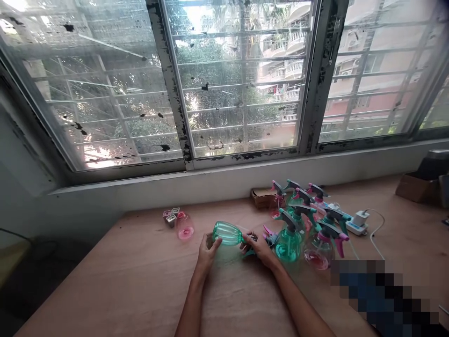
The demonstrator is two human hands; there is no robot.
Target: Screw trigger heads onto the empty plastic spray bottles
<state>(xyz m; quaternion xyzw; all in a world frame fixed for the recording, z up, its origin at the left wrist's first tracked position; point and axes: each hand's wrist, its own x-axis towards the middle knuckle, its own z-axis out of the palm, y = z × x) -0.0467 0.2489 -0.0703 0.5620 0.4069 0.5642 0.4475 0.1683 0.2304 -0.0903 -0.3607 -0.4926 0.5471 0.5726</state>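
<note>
A clear green spray bottle lies sideways above the table, its wide base to the left. My left hand is closed around that base, thumb on the near side. At the narrow neck end, the fingers of my right hand are closed; they cover the mouth, so whether a spray head is fitted there cannot be made out. A teal trigger part shows just below those fingers. Right beside this hand is a grey spray head with a pink trigger. A pink bottle without a head stands to the left.
Several green and pink bottles with spray heads crowd the right side. Behind them are a small cardboard box and a power strip with a white cable. Small dark blocks sit left, below the windows. A larger box stands far right.
</note>
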